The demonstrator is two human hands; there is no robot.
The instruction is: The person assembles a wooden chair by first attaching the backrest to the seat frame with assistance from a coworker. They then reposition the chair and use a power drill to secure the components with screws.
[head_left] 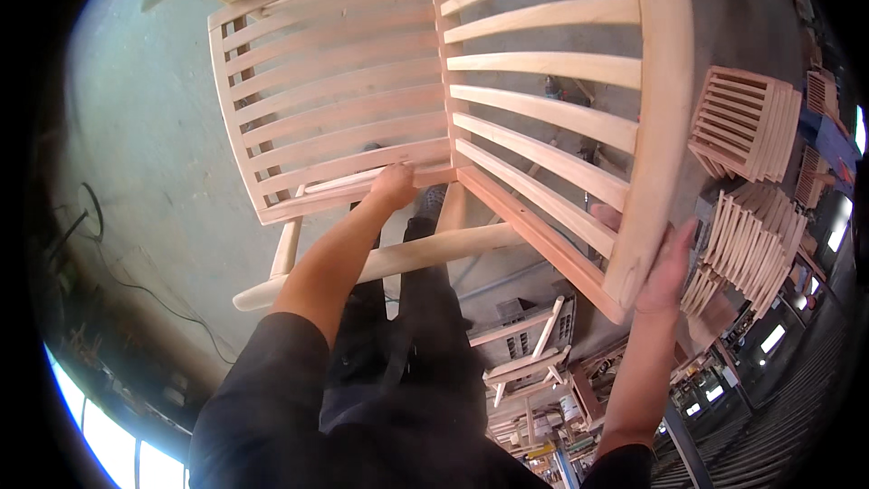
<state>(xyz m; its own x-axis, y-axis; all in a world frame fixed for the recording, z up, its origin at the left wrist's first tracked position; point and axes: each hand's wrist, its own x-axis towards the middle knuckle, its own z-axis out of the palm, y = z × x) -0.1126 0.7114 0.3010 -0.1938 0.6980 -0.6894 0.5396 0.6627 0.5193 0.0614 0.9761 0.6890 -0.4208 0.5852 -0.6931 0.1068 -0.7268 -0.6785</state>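
Note:
In front of me stands a pale wooden slatted chair, its seat [330, 81] to the left and its backrest [543, 63] to the right. My left hand [396, 186] is closed at the seat's near side rail, beside the last slat; its fingertips are partly hidden. A thin, lighter strip [339, 182] runs along that rail to the left of the hand. At the near end of the backrest's thick top rail [668, 109], my right hand [665, 267] wraps round the wood. Its thumb is on the outer side, and fingertips show past the inner edge.
The chair's near armrest [389, 258] crosses before my legs. Stacks of slatted wooden panels [747, 122] and curved wooden pieces [756, 240] stand at right. Wooden frame parts [529, 367] lie lower right. A dark cable [167, 294] trails over the concrete floor at left.

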